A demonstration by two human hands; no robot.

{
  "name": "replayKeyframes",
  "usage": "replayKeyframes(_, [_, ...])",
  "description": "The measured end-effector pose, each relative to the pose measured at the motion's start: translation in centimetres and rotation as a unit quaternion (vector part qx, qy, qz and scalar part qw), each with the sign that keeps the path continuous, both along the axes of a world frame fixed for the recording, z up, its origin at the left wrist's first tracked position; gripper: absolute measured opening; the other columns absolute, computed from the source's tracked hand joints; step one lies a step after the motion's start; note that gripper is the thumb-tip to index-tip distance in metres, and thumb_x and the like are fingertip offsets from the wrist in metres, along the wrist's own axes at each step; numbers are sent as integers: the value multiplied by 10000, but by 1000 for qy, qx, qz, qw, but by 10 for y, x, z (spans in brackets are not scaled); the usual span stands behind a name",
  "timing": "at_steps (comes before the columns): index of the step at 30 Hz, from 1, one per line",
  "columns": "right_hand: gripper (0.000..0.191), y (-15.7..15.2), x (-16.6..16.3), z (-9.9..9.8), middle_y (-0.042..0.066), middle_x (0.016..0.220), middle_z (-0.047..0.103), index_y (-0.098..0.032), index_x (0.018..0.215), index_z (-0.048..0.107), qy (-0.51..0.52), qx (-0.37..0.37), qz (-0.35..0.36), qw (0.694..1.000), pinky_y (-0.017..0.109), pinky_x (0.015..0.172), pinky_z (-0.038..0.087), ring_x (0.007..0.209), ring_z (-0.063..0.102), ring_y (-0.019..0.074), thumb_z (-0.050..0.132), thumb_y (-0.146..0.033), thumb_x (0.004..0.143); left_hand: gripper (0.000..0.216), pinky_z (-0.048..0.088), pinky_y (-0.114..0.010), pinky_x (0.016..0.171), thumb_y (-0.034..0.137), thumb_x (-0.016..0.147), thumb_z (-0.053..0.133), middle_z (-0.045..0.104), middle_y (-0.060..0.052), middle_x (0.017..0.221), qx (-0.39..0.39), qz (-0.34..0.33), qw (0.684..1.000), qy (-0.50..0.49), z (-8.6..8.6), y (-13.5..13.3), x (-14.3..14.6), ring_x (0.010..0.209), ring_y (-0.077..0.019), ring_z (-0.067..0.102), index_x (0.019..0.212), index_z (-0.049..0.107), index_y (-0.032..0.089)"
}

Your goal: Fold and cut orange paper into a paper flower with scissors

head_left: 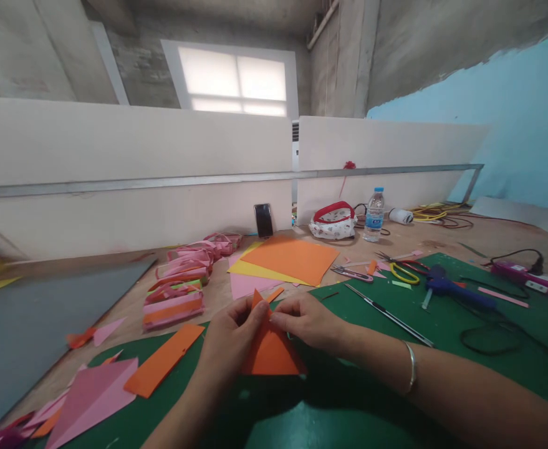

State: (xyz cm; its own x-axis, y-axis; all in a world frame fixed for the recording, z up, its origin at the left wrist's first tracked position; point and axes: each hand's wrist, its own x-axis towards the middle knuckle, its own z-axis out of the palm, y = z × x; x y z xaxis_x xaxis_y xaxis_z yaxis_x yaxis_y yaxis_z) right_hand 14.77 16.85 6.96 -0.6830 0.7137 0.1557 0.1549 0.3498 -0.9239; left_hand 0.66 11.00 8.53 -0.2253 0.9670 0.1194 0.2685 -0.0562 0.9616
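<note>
An orange paper triangle (270, 352) stands on the green cutting mat (348, 399) in front of me. My left hand (234, 340) pinches the paper near its upper left edge. My right hand (308, 321) pinches it from the right side near the tip. A silver bracelet (411, 368) circles my right wrist. Both hands have their fingers closed on the folded sheet.
An orange strip (164, 362) and pink pieces (91, 396) lie left. Stacked paper loops (175, 293), orange and yellow sheets (287, 259), a phone (263, 219), a pouch (333, 221), a bottle (374, 215), scissors (402, 268), a metal ruler (388, 315), a glue gun (456, 290).
</note>
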Motion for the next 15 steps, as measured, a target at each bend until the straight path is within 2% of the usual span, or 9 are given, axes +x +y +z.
replayKeyframes(5, [280,-3,-5,-8,-57,506,382,-148,561,478,12,-57,-32,998,200,431,221,477,310,64,526,-291,797,279,348,-203,505,423,663,618,538,40,547,-10,-18,999,-31,-6,5,0,563,-114,452,564,575,166])
replayKeyframes(9, [277,-5,-11,-9,-55,478,401,-150,538,481,12,-14,-74,997,192,431,248,469,345,64,540,-281,776,279,367,-211,491,431,632,639,549,42,515,-16,12,997,-79,-14,11,-5,529,-119,484,556,569,172])
replayKeyframes(11, [258,-8,-13,-7,-48,471,446,-148,533,501,5,-21,-81,996,184,439,285,462,389,65,536,-261,763,265,382,-217,479,429,617,653,563,43,506,-19,35,993,-111,-12,13,-12,507,-123,505,580,580,177])
replayKeyframes(15, [194,-11,-13,-4,-30,471,530,-147,566,552,-29,-89,-66,993,182,434,351,436,474,81,533,-246,731,201,366,-211,415,382,636,656,570,63,470,-24,87,981,-172,-1,11,-29,422,-110,497,690,591,199])
